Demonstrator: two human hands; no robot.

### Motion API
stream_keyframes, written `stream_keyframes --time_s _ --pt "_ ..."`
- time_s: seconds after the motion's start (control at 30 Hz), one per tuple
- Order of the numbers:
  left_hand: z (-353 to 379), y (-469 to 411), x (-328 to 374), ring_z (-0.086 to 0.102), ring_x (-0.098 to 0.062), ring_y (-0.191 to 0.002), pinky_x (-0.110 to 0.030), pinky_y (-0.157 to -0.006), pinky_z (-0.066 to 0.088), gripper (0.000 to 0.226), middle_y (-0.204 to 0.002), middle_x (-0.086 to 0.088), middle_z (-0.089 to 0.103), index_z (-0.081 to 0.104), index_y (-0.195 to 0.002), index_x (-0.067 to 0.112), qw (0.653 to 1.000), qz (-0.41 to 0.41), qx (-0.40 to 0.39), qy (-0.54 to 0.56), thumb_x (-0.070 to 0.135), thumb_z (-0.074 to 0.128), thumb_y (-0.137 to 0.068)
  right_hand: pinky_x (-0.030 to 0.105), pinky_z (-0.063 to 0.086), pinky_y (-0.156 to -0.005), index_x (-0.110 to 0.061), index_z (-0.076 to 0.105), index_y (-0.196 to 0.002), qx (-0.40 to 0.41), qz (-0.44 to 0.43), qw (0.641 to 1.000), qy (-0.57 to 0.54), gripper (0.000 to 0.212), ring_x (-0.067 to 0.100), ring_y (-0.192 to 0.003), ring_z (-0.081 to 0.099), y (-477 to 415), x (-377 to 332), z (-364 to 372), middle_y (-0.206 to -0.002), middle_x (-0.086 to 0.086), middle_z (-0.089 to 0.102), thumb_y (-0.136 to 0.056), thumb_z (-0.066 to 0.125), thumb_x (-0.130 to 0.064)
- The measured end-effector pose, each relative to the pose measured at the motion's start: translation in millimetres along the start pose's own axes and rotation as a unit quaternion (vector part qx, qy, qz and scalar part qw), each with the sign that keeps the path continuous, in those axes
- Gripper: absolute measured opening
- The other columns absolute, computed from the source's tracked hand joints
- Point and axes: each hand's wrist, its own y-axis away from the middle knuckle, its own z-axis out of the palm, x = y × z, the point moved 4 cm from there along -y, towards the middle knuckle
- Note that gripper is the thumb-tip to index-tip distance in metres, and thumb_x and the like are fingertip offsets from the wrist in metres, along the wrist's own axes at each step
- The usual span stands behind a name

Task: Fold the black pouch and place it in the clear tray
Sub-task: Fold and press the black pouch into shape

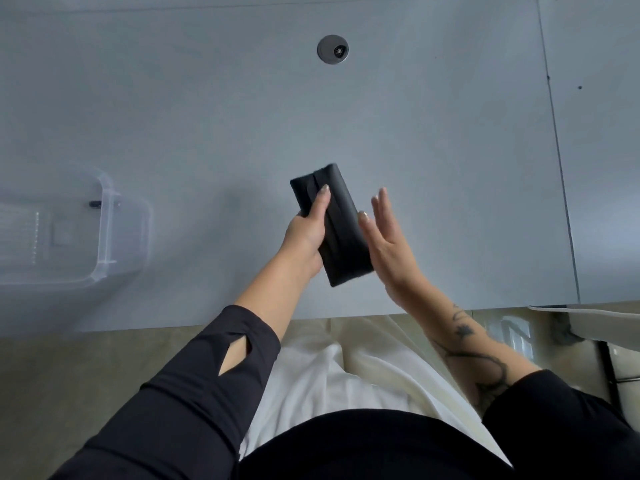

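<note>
The black pouch (341,230) is folded into a narrow oblong and held above the grey table near its front edge. My left hand (308,233) grips it along its left side, thumb across the top face. My right hand (389,237) is just to the right of the pouch with fingers spread and straight, its thumb close to the pouch's right edge. The clear tray (107,233) stands at the far left of the table, well away from both hands.
A round grey cable grommet (332,49) is set in the grey table (433,133) further back. A seam between table panels (557,150) runs along the right. The table's front edge lies just below the hands; floor shows beyond it.
</note>
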Motion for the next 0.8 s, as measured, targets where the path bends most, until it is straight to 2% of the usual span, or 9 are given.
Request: stream_keyframes --time_s 0.07,0.13,0.2,0.3,0.43,0.53,0.63,0.7,0.8 --pt "4 1 12 0.065 -0.025 -0.103 -0.036 -0.088 0.053 0.055 -0.117 -0.008 0.066 0.054 -0.121 0.015 0.999 0.023 -0.007 0.04 0.054 0.056 -0.083 0.034 0.046 -0.102 -0.025 0.049 -0.124 -0.024 0.077 0.992 -0.099 0.031 0.009 -0.118 0.054 3 9 -5 -0.122 -0.01 0.055 -0.097 0.041 -0.038" --pt "9 1 17 0.064 -0.024 -0.108 -0.038 -0.093 0.051 0.057 -0.122 -0.007 0.064 0.051 -0.127 0.017 0.997 0.035 -0.015 0.064 0.055 0.053 -0.084 0.031 0.057 -0.084 -0.023 0.063 -0.105 -0.047 0.102 0.981 -0.161 0.029 0.01 -0.097 0.069 8 12 -4 -0.103 -0.008 0.071 -0.097 0.039 -0.039" --pt "11 2 14 0.063 -0.025 -0.112 -0.041 -0.098 0.049 0.058 -0.124 -0.007 0.064 0.05 -0.13 0.018 0.996 0.041 -0.014 0.082 0.055 0.051 -0.086 0.033 0.057 -0.086 -0.02 0.063 -0.109 -0.035 0.102 0.975 -0.193 0.031 0.016 -0.098 0.069 8 9 -5 -0.105 0.0 0.071 -0.097 0.039 -0.036" --pt "10 4 7 0.062 -0.023 -0.114 -0.039 -0.1 0.048 0.059 -0.127 -0.008 0.063 0.049 -0.133 0.015 0.995 0.039 -0.028 0.091 0.053 0.049 -0.087 0.038 0.056 -0.088 -0.009 0.058 -0.114 -0.011 0.104 0.982 -0.155 0.034 0.022 -0.097 0.066 4 6 -12 -0.105 0.005 0.065 -0.097 0.042 -0.033" --pt "-9 3 21 0.065 -0.015 -0.099 -0.031 -0.077 0.055 0.044 -0.106 0.002 0.069 0.058 -0.121 0.018 0.994 0.033 -0.063 0.079 0.044 0.06 -0.085 0.034 0.057 -0.073 -0.009 0.056 -0.101 -0.044 0.123 0.989 -0.074 0.024 0.017 -0.078 0.059 -4 -4 -33 -0.086 0.003 0.055 -0.099 0.04 -0.027" --pt "-25 8 33 0.064 -0.011 -0.087 -0.029 -0.07 0.054 0.022 -0.092 0.005 0.066 0.06 -0.098 0.026 0.993 0.021 -0.095 -0.061 0.043 0.06 -0.084 0.03 0.053 -0.07 -0.015 0.056 -0.088 -0.098 0.142 0.985 -0.014 0.021 0.016 -0.075 0.055 -8 -13 -48 -0.082 0.003 0.052 -0.098 0.041 -0.024" --pt "-36 16 33 0.061 -0.014 -0.093 -0.024 -0.063 0.055 0.026 -0.101 0.0 0.064 0.059 -0.105 0.021 0.984 0.022 -0.097 -0.15 0.038 0.06 -0.086 0.027 0.05 -0.067 -0.017 0.057 -0.086 -0.127 0.143 0.981 0.044 0.019 0.013 -0.074 0.055 -13 -20 -54 -0.081 0.0 0.053 -0.097 0.043 -0.025" --pt "-41 22 30 0.061 -0.014 -0.098 -0.022 -0.06 0.055 0.03 -0.108 -0.001 0.064 0.058 -0.112 0.019 0.987 0.024 -0.089 -0.132 0.035 0.06 -0.086 0.028 0.05 -0.066 -0.018 0.058 -0.086 -0.117 0.141 0.982 0.044 0.016 0.013 -0.074 0.055 -16 -24 -53 -0.082 0.0 0.054 -0.095 0.049 -0.028" --pt "-54 30 26 0.061 -0.018 -0.104 -0.025 -0.068 0.056 0.034 -0.116 -0.004 0.063 0.057 -0.117 0.016 0.993 0.037 -0.064 -0.087 0.032 0.06 -0.087 0.028 0.05 -0.067 -0.017 0.063 -0.088 -0.079 0.135 0.988 -0.007 0.019 0.015 -0.074 0.059 -18 -27 -44 -0.084 0.0 0.06 -0.089 0.058 -0.036"
